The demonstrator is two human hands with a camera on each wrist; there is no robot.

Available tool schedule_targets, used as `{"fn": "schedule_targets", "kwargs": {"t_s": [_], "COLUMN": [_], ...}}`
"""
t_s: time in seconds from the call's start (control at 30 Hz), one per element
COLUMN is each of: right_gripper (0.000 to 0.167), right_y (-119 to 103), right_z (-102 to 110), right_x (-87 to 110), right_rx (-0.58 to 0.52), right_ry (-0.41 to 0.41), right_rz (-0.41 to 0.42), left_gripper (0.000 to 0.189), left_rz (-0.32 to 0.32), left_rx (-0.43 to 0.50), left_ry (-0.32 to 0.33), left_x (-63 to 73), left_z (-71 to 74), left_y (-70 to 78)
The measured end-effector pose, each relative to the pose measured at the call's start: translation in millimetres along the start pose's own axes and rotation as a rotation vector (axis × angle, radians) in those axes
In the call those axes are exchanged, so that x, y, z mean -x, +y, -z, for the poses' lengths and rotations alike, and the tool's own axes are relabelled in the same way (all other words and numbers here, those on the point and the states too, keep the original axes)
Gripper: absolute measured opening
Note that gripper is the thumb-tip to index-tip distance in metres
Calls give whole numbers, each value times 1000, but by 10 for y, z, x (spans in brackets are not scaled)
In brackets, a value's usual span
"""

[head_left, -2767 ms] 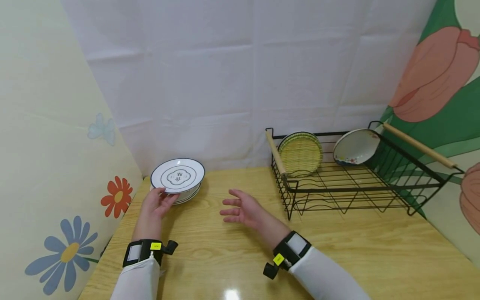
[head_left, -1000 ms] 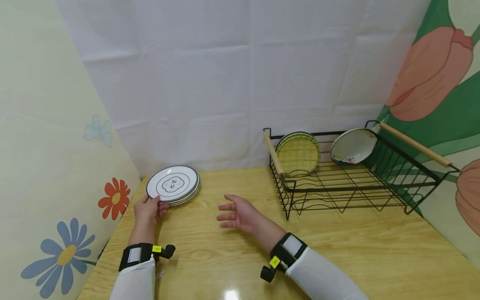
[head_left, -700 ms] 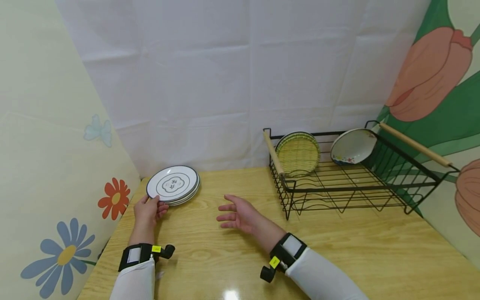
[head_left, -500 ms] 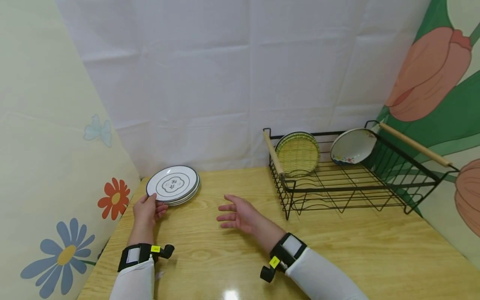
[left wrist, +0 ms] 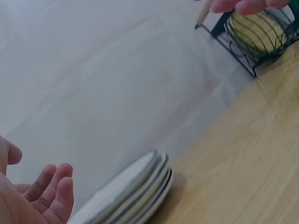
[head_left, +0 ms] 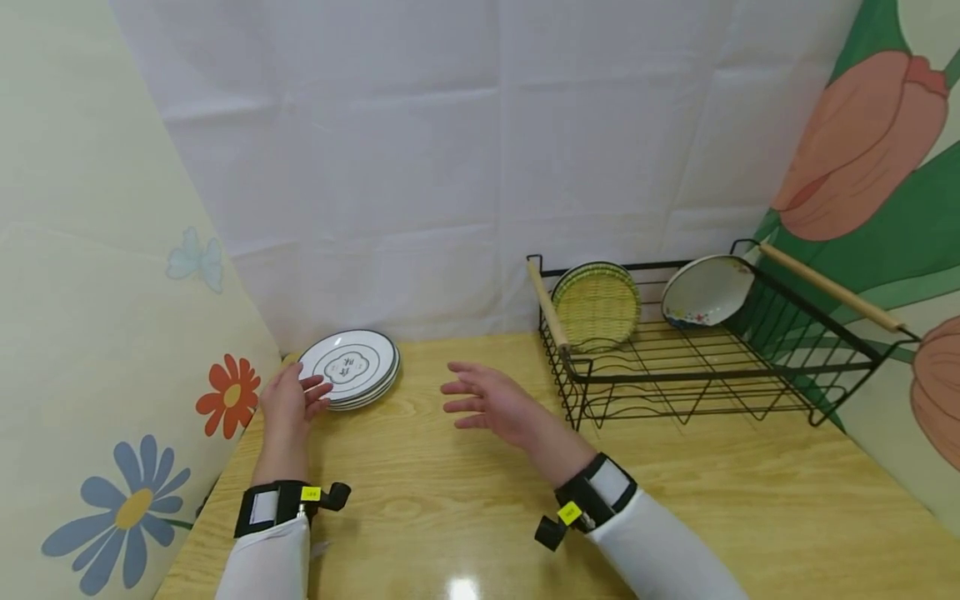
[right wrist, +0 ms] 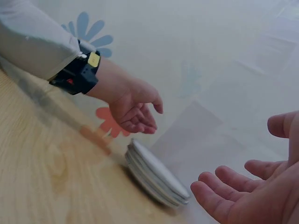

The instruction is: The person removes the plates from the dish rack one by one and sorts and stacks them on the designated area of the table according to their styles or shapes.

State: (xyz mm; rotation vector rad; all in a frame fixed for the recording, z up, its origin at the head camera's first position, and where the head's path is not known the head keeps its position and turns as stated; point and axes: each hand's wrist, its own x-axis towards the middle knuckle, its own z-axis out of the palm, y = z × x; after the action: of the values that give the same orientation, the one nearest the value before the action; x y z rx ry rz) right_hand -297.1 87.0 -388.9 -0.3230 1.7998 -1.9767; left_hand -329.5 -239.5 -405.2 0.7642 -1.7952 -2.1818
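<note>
A stack of several white plates (head_left: 351, 358) with dark blue rims and a printed centre stands at the back left of the table. My left hand (head_left: 288, 400) is at the stack's near left edge, its fingers loosely bent and holding nothing. In the right wrist view, a gap shows between the left hand (right wrist: 135, 107) and the plates (right wrist: 156, 175). My right hand (head_left: 498, 404) hovers over the middle of the table, fingers spread and relaxed, between the stack and the rack.
A black wire dish rack (head_left: 712, 375) with wooden handles stands at the right. Inside it are a yellow-green woven-look plate (head_left: 597, 307) and a white bowl (head_left: 708, 292) with flowers, both tipped up. A white cloth (head_left: 390, 167) hangs behind the wooden table (head_left: 420, 483).
My left hand has let go of the top plate, which it was lowering onto the stack earlier, and has lifted away slightly. The right hand has moved up and a little to the right.
</note>
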Motion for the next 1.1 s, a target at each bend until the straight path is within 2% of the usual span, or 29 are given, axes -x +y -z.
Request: {"fn": "schedule_targets", "kwargs": {"t_s": [0.17, 0.33, 0.53, 0.6, 0.73, 0.83, 0.93, 1.1], "right_gripper": [56, 57, 54, 52, 49, 49, 52, 60], "right_y": [-296, -685, -1269, -1478, -1850, -2047, -2181, -2276], "right_z": [75, 195, 438, 546, 786, 983, 1190, 1563], "right_x": [141, 301, 425, 432, 424, 401, 374, 276], "right_rx": [68, 128, 289, 357, 496, 595, 695, 829], "right_ry": [-66, -113, -97, -76, 0, 72, 124, 201], "right_rz": [65, 136, 249, 263, 245, 219, 194, 117], "left_gripper": [62, 58, 55, 54, 52, 51, 52, 56], "left_rz": [-33, -74, -93, -101, -86, -67, -46, 7], "left_rx": [44, 83, 102, 118, 159, 184, 202, 196], "left_ry": [-126, -253, -401, -440, -497, -559, -640, -775], "left_x": [190, 400, 656, 740, 900, 999, 1104, 1284], "left_z": [-124, -256, -467, -540, -668, -757, -855, -1012], "left_y": [162, 264, 327, 319, 273, 205, 125, -37]}}
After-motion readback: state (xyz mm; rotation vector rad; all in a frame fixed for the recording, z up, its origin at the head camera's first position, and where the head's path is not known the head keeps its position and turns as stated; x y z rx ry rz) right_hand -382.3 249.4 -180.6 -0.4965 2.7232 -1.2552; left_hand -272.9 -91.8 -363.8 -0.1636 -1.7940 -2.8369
